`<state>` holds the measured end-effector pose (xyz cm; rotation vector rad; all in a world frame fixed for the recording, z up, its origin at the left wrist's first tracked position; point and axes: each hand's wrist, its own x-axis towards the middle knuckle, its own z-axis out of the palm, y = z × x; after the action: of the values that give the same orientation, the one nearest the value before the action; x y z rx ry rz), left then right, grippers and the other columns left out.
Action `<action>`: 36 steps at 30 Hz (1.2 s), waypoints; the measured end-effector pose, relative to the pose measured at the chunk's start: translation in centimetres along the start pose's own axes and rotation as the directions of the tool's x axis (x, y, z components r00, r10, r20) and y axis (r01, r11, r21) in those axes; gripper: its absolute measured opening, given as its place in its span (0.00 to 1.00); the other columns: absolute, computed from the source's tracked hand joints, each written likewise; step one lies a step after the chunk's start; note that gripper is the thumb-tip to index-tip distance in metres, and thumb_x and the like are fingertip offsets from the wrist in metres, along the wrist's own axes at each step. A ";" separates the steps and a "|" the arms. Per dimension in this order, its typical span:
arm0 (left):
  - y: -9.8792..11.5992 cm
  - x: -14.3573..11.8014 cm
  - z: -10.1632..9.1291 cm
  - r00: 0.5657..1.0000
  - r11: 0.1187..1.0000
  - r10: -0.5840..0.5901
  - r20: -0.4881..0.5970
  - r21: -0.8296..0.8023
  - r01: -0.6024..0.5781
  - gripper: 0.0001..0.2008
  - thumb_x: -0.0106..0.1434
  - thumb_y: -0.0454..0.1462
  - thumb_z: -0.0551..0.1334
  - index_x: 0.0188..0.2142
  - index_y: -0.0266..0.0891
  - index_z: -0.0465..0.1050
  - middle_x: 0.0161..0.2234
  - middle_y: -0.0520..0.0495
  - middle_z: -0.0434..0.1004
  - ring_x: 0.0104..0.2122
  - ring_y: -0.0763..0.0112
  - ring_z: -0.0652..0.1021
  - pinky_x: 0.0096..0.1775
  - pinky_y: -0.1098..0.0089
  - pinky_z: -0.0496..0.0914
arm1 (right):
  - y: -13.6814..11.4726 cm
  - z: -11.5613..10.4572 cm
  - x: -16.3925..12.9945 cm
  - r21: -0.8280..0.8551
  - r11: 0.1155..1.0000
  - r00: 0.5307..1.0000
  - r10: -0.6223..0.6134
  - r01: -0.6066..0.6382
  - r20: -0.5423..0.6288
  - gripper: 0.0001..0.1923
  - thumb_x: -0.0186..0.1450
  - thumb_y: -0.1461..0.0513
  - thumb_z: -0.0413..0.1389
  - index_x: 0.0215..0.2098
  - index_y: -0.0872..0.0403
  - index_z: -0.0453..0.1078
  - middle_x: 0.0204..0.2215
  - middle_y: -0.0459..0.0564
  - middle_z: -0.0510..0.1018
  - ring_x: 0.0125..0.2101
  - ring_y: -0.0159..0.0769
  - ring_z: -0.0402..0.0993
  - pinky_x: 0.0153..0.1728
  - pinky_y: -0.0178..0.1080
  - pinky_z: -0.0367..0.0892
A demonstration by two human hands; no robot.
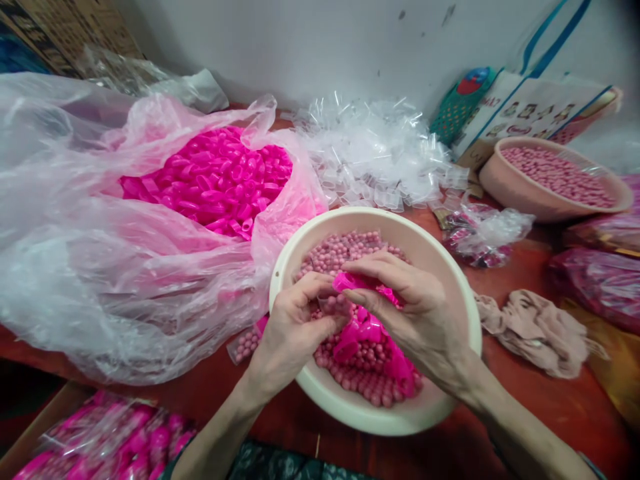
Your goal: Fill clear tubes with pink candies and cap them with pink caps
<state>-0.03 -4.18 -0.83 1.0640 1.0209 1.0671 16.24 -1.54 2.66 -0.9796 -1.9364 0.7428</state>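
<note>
Both my hands are over a cream bowl (440,267) filled with small pink balls (340,248). My left hand (295,323) is curled around a small clear tube with pink balls in it, at the bowl's left side. My right hand (415,303) pinches a bright pink plastic cap (347,281) against that tube. Several more pink caps (367,337) lie on the balls under my right palm. A filled clear tube (246,343) lies just outside the bowl's left rim.
A big clear bag of bright pink caps (220,177) lies open at left. A heap of clear tubes (370,150) is behind the bowl. A second bowl of pink balls (555,177) stands far right, with a beige cloth (537,330) near it. Packed pink items (105,440) fill a box at bottom left.
</note>
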 end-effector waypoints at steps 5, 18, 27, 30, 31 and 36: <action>-0.3 0.2 -0.1 0.998 0.996 0.017 0.055 0.090 -0.022 0.07 0.59 0.33 0.62 0.39 0.39 0.73 0.37 0.49 0.72 0.41 0.66 0.73 0.45 0.67 0.68 | 0.3 0.4 -0.2 -0.033 0.997 0.998 -0.065 0.065 0.019 0.08 0.62 0.68 0.58 0.40 0.55 0.73 0.35 0.48 0.76 0.37 0.31 0.73 0.38 0.32 0.69; 0.9 0.2 0.0 0.991 0.992 -0.122 0.062 0.037 0.120 0.05 0.56 0.35 0.65 0.30 0.35 0.71 0.24 0.54 0.69 0.25 0.77 0.68 0.28 0.76 0.64 | 0.8 0.2 -1.5 -0.044 0.997 0.995 -0.073 0.071 -0.064 0.16 0.61 0.69 0.58 0.44 0.45 0.75 0.33 0.48 0.78 0.33 0.33 0.76 0.31 0.33 0.72; 1.0 0.3 0.1 0.985 0.989 -0.141 0.098 0.060 0.136 0.03 0.56 0.33 0.65 0.31 0.35 0.72 0.24 0.55 0.69 0.24 0.79 0.67 0.26 0.78 0.63 | 0.9 0.5 -2.2 0.013 0.999 0.991 -0.035 0.037 -0.127 0.19 0.60 0.71 0.58 0.45 0.46 0.74 0.36 0.49 0.76 0.35 0.33 0.75 0.34 0.34 0.71; 0.9 0.3 0.1 0.984 0.990 -0.131 0.120 0.065 0.123 0.04 0.56 0.32 0.65 0.32 0.35 0.73 0.26 0.54 0.70 0.26 0.78 0.68 0.29 0.78 0.64 | 0.7 0.3 -2.2 0.039 0.999 0.992 -0.013 0.017 -0.123 0.18 0.61 0.71 0.57 0.45 0.46 0.75 0.35 0.48 0.76 0.35 0.33 0.75 0.33 0.35 0.71; 0.8 0.3 0.1 0.984 0.991 -0.125 0.128 0.072 0.116 0.04 0.56 0.32 0.65 0.32 0.34 0.73 0.26 0.54 0.70 0.26 0.79 0.68 0.29 0.78 0.64 | 0.6 0.3 -2.1 0.058 0.998 0.994 -0.005 0.012 -0.107 0.18 0.61 0.71 0.57 0.44 0.45 0.75 0.34 0.48 0.76 0.34 0.33 0.75 0.32 0.35 0.71; 0.7 0.2 -0.1 0.983 0.990 -0.118 0.140 0.095 0.105 0.04 0.57 0.34 0.65 0.32 0.35 0.73 0.23 0.55 0.65 0.23 0.79 0.65 0.25 0.77 0.61 | 0.3 0.2 -1.3 0.058 0.998 0.999 0.009 -0.007 -0.040 0.16 0.61 0.70 0.57 0.41 0.46 0.76 0.31 0.48 0.77 0.30 0.32 0.74 0.28 0.33 0.70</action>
<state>-0.19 -3.85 -0.13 1.1249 1.0047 0.8485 16.62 -2.49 1.87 -0.9604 -1.8674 0.7742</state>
